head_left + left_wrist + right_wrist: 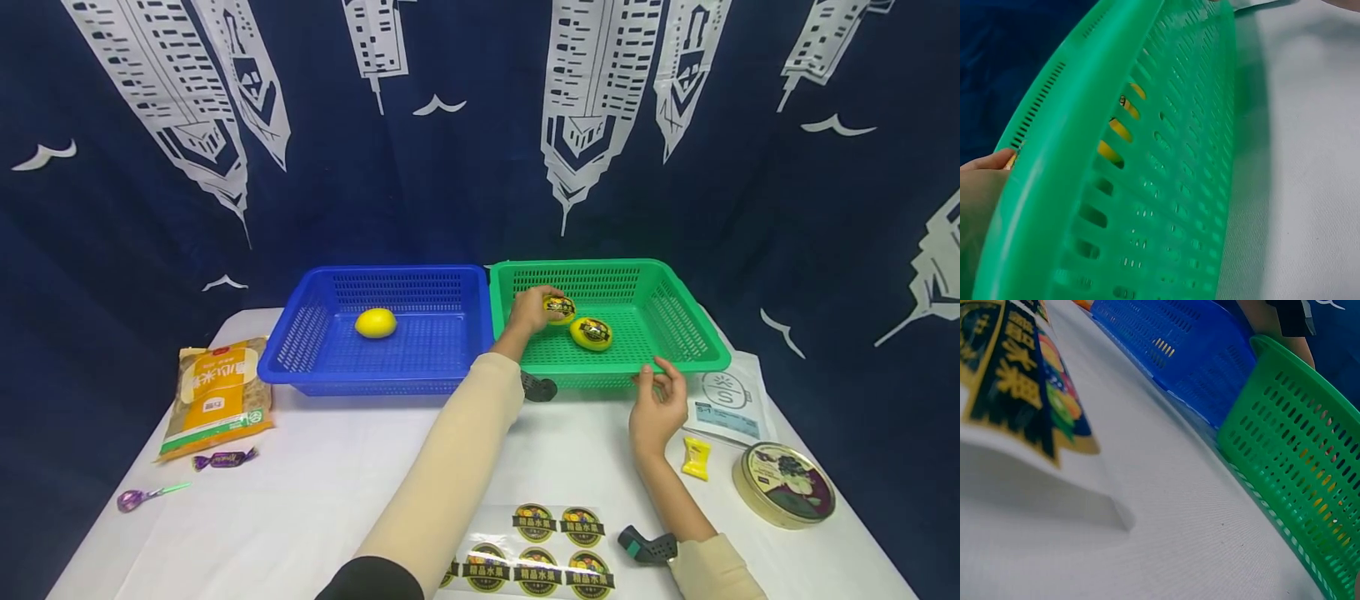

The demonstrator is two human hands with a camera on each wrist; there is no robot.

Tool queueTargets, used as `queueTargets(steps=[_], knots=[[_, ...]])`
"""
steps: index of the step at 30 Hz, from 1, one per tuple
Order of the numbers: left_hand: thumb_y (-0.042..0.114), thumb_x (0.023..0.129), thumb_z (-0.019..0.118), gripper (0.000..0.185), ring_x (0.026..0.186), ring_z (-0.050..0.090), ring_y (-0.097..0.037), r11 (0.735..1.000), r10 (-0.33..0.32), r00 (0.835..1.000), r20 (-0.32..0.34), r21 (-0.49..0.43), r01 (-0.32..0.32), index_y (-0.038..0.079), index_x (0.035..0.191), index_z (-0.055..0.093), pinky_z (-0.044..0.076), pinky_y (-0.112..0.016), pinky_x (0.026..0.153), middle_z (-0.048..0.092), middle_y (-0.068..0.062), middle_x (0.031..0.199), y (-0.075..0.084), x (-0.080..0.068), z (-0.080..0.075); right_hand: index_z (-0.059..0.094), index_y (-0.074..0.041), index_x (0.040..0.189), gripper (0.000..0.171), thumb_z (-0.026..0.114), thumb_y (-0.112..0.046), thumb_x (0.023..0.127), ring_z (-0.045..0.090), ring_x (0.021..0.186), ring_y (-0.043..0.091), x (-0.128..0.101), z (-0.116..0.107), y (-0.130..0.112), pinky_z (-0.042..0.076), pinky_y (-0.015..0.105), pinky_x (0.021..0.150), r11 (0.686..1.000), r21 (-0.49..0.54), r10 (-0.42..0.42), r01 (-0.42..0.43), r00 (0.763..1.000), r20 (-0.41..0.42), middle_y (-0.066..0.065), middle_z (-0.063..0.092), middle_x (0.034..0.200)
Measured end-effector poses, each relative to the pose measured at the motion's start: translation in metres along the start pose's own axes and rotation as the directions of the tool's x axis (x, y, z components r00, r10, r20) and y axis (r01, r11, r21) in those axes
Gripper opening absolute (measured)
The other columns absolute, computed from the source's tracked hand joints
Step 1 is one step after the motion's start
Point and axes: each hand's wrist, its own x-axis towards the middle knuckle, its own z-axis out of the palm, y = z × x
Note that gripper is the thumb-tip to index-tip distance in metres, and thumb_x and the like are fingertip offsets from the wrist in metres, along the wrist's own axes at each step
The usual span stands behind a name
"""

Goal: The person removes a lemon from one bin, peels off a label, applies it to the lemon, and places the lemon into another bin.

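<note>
My left hand [531, 310] reaches into the green basket [611, 367] and grips a lemon [559, 307] with a round black-and-gold sticker. A second stickered lemon [591, 334] lies beside it on the basket floor. In the left wrist view the basket wall [1166, 144] hides most of the left hand [982, 178], and yellow shows through the slots. My right hand [660, 408] is at the basket's front right, fingers loosely bent and one fingertip at the rim. Nothing lies in its palm.
A blue basket [375, 377] holding a plain lemon [376, 323] stands against the green one. In front lies a sticker sheet [536, 537]. At left are a snack bag [217, 396], a candy [225, 459] and a lollipop [131, 500]; at right, a yellow-wrapped candy [696, 458], white pouch [727, 400] and round tin [783, 485].
</note>
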Motion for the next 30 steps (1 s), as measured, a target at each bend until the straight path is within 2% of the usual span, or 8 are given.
queueTargets(steps=[4, 8, 10, 13, 16, 20, 26, 30], knots=[[0.027, 0.079, 0.073, 0.039, 0.116, 0.048, -0.024, 0.997, -0.058, 0.998, -0.016, 0.045, 0.059, 0.026, 0.117, 0.064, 0.048, -0.033, 0.088, 0.058, -0.001, 0.121, 0.0013, -0.0013, 0.0022, 0.056, 0.009, 0.111, 0.026, 0.059, -0.005, 0.089, 0.061, 0.075, 0.027, 0.0005, -0.0006, 0.0020, 0.054, 0.024, 0.073, 1.000, 0.002, -0.007, 0.007, 1.000, 0.006, 0.004, 0.055, 0.077], [0.026, 0.077, 0.075, 0.037, 0.112, 0.050, -0.023, 0.988, -0.141, 0.989, -0.050, 0.053, 0.144, 0.025, 0.114, 0.066, 0.048, -0.032, 0.086, 0.060, -0.002, 0.116, 0.0027, -0.0030, 0.0033, 0.056, 0.007, 0.111, 0.025, 0.059, -0.006, 0.090, 0.062, 0.075, 0.027, 0.0008, -0.0016, 0.0041, 0.054, 0.023, 0.073, 1.000, -0.001, -0.009, 0.009, 1.000, 0.006, 0.004, 0.055, 0.077], [0.025, 0.077, 0.076, 0.037, 0.111, 0.051, -0.023, 0.985, -0.160, 0.986, -0.046, 0.059, 0.162, 0.025, 0.113, 0.067, 0.049, -0.032, 0.086, 0.061, -0.002, 0.116, 0.0036, -0.0037, 0.0033, 0.057, 0.006, 0.111, 0.025, 0.060, -0.006, 0.090, 0.062, 0.075, 0.027, 0.0010, -0.0020, 0.0047, 0.054, 0.024, 0.073, 1.000, 0.000, -0.008, 0.008, 1.000, 0.003, 0.003, 0.056, 0.077], [0.026, 0.077, 0.075, 0.038, 0.116, 0.048, -0.024, 0.984, -0.158, 0.987, -0.015, 0.083, 0.159, 0.026, 0.114, 0.066, 0.048, -0.032, 0.088, 0.058, -0.002, 0.122, 0.0043, -0.0041, 0.0029, 0.057, 0.006, 0.111, 0.025, 0.060, -0.006, 0.090, 0.062, 0.075, 0.026, 0.0013, -0.0018, 0.0048, 0.054, 0.025, 0.074, 1.000, 0.003, -0.009, 0.009, 1.000, 0.001, 0.002, 0.056, 0.077], [0.026, 0.078, 0.074, 0.039, 0.120, 0.045, -0.025, 0.984, -0.155, 0.988, 0.020, 0.095, 0.152, 0.026, 0.116, 0.065, 0.049, -0.032, 0.089, 0.054, -0.003, 0.128, 0.0042, -0.0037, 0.0033, 0.057, 0.006, 0.111, 0.025, 0.060, -0.006, 0.090, 0.063, 0.074, 0.020, 0.0015, -0.0017, 0.0051, 0.055, 0.026, 0.074, 1.000, 0.001, -0.014, 0.014, 1.000, 0.002, 0.001, 0.056, 0.078], [0.022, 0.079, 0.073, 0.039, 0.119, 0.046, -0.025, 0.986, -0.148, 0.988, 0.053, 0.091, 0.143, 0.025, 0.117, 0.065, 0.049, -0.032, 0.089, 0.052, -0.004, 0.130, 0.0036, -0.0034, 0.0048, 0.057, 0.006, 0.111, 0.024, 0.060, -0.006, 0.090, 0.063, 0.073, 0.015, 0.0016, -0.0016, 0.0051, 0.055, 0.026, 0.074, 1.000, -0.002, -0.018, 0.018, 1.000, 0.003, 0.001, 0.056, 0.078], [0.013, 0.079, 0.073, 0.040, 0.120, 0.045, -0.025, 0.990, -0.131, 0.988, 0.079, 0.065, 0.126, 0.025, 0.117, 0.065, 0.048, -0.032, 0.091, 0.052, -0.006, 0.130, 0.0030, -0.0052, 0.0060, 0.057, 0.005, 0.111, 0.025, 0.059, -0.007, 0.090, 0.063, 0.074, 0.017, 0.0014, -0.0021, 0.0054, 0.053, 0.020, 0.073, 1.000, -0.005, -0.017, 0.017, 1.000, 0.011, 0.003, 0.056, 0.078], [0.009, 0.079, 0.072, 0.041, 0.117, 0.048, -0.026, 0.992, -0.119, 0.988, 0.097, 0.048, 0.115, 0.024, 0.117, 0.065, 0.050, -0.032, 0.087, 0.051, -0.007, 0.131, 0.0030, -0.0060, 0.0051, 0.057, 0.004, 0.111, 0.024, 0.059, -0.007, 0.090, 0.063, 0.074, 0.018, 0.0011, -0.0023, 0.0052, 0.053, 0.020, 0.073, 1.000, -0.017, -0.022, 0.022, 1.000, 0.013, 0.003, 0.057, 0.079]])
